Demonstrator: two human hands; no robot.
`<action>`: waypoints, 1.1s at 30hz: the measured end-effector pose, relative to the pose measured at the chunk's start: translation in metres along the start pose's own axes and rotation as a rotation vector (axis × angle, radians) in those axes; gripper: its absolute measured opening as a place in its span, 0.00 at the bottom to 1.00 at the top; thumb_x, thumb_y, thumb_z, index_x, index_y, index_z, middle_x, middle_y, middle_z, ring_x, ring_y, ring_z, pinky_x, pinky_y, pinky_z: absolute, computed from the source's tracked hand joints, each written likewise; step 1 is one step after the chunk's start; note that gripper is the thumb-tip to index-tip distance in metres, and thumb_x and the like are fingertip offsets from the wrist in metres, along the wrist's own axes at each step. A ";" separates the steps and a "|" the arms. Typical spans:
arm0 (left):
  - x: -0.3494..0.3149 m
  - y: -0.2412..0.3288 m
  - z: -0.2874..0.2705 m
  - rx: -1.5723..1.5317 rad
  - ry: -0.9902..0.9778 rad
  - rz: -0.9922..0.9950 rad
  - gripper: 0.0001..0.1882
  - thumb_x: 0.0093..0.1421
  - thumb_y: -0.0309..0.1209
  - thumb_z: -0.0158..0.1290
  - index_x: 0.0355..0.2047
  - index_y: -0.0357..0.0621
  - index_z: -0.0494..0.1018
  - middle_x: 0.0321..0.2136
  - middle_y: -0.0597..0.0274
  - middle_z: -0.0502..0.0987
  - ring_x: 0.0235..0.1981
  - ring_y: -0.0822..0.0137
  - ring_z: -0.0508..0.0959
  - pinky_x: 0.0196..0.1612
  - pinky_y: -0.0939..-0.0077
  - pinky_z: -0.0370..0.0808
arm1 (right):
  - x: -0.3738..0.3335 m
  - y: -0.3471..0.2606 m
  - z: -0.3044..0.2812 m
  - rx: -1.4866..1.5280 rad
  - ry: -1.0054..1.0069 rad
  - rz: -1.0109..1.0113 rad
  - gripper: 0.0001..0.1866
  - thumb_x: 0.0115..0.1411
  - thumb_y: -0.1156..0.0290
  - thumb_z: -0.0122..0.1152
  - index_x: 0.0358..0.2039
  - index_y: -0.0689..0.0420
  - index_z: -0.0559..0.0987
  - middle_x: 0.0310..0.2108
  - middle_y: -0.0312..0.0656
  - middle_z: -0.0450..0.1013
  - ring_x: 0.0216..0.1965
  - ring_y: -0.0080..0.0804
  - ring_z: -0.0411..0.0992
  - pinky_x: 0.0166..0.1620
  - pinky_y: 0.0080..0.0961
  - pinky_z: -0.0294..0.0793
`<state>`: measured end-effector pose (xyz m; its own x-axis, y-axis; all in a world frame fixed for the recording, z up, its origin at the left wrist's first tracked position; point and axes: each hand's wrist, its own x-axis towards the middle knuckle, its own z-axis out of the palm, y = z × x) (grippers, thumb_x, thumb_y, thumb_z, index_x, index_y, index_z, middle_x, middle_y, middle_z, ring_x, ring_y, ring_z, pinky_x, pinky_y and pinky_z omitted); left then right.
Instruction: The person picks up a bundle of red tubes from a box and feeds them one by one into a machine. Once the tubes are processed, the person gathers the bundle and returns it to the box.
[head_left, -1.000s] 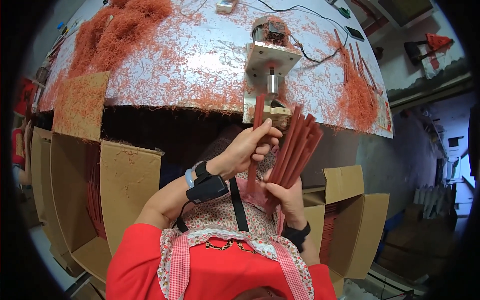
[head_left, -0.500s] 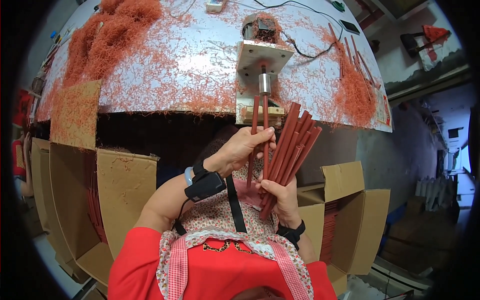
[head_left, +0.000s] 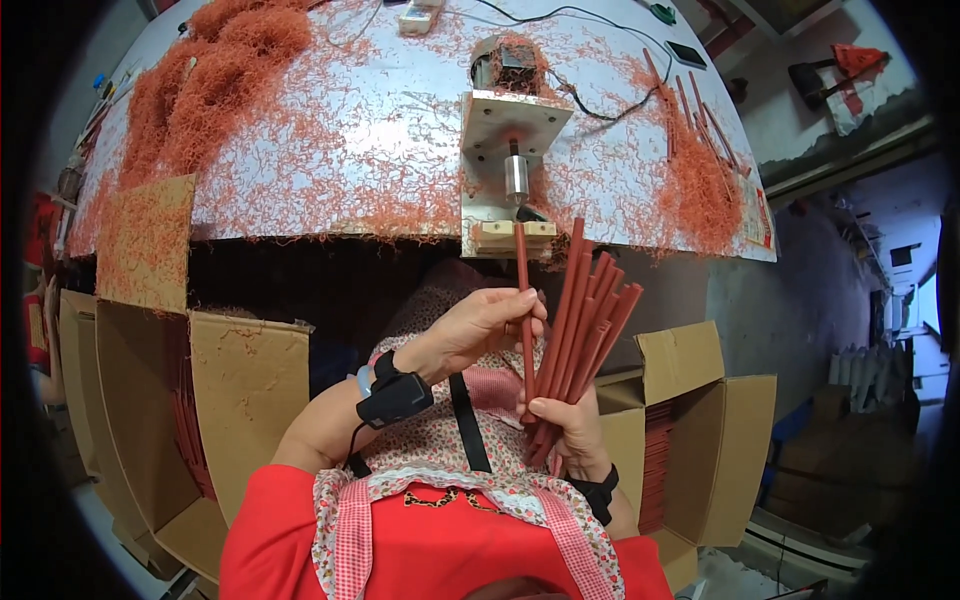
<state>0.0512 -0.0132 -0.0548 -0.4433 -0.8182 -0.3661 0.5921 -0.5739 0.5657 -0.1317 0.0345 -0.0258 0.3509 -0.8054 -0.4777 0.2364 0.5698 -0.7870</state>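
My left hand [head_left: 480,328] pinches a single slim reddish-brown rod [head_left: 525,270] between thumb and fingers, near its middle. The rod stands almost upright in the picture; its upper tip is at the small wooden block [head_left: 495,232] on the table edge, and I cannot tell whether it touches. Past the block is a metal chuck [head_left: 516,178] on a motor's shaft, apart from the rod. Wrapped round the lower ends of a fanned bundle of similar rods [head_left: 583,315] is my right hand [head_left: 570,425]; the palm side is hidden.
Red shavings cover the white table [head_left: 330,110], heaped in a large pile [head_left: 225,70] at the far left. More rods [head_left: 700,110] lie at the right. Open cardboard boxes [head_left: 250,400] holding rods stand left and right of me. A motor [head_left: 505,62] sits behind its metal bracket.
Two separate rods stood by my left hand, one reaching up to the chuck; now only one does, its tip lower, below the chuck. Both hands have drawn slightly toward me.
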 end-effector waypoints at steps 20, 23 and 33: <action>-0.036 0.023 0.000 1.212 -0.319 0.084 0.19 0.57 0.36 0.57 0.44 0.37 0.72 0.38 0.59 0.76 0.38 0.72 0.75 0.42 0.78 0.73 | -0.013 -0.012 -0.036 -1.934 -0.423 -0.905 0.19 0.51 0.65 0.55 0.45 0.52 0.72 0.27 0.35 0.67 0.29 0.31 0.70 0.33 0.28 0.67; -0.039 -0.001 0.007 0.907 -0.491 -0.282 0.20 0.54 0.34 0.60 0.43 0.35 0.72 0.37 0.57 0.76 0.38 0.69 0.76 0.42 0.76 0.74 | 0.014 -0.014 -0.006 -1.935 -0.378 -1.230 0.14 0.53 0.65 0.50 0.41 0.50 0.72 0.26 0.32 0.66 0.28 0.26 0.68 0.33 0.25 0.66; -0.083 -0.011 0.006 0.542 -0.067 -0.178 0.26 0.43 0.32 0.59 0.42 0.35 0.66 0.30 0.55 0.74 0.29 0.63 0.77 0.33 0.71 0.77 | 0.048 -0.064 0.000 -1.362 -0.287 -1.447 0.23 0.49 0.60 0.60 0.45 0.54 0.71 0.32 0.42 0.71 0.37 0.37 0.71 0.44 0.35 0.69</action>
<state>0.0776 0.0611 -0.0266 -0.5571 -0.6963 -0.4526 0.0825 -0.5887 0.8042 -0.1297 -0.0410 0.0019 0.7072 -0.3457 0.6167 -0.2399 -0.9379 -0.2506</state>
